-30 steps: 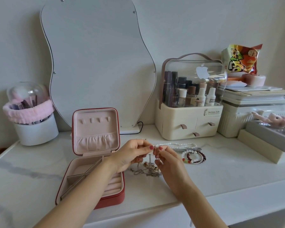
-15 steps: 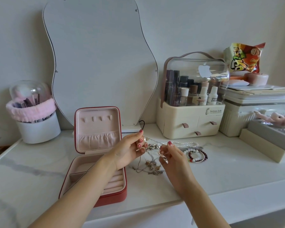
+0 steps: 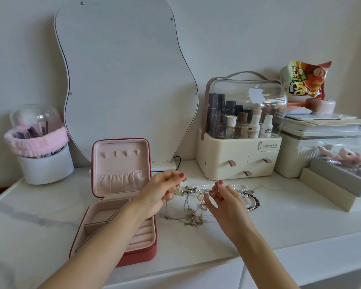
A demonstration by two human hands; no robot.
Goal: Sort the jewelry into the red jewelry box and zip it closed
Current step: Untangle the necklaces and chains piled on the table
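The red jewelry box [image 3: 140,254] stands open on the white table, its pink lid upright and its pink compartments showing. Just right of the box, my left hand [image 3: 162,193] and my right hand [image 3: 224,202] each pinch one end of a charm bracelet [image 3: 189,191] with silver beads, stretched between them above the table. Under the hands lies a tangle of thin chains with charms [image 3: 191,217]. A pearl strand [image 3: 237,186] and dark beaded bracelets [image 3: 253,204] lie behind my right hand.
A wavy mirror [image 3: 123,80] leans on the wall behind the box. A cream cosmetics organiser [image 3: 238,157] stands at the back right, with white bins, a snack bag [image 3: 304,80] and flat boxes [image 3: 331,188] further right. A brush holder [image 3: 44,161] stands at the left.
My hands have drawn apart and risen a little, stretching the bracelet between them. The jewelry box and the loose pile have not moved.
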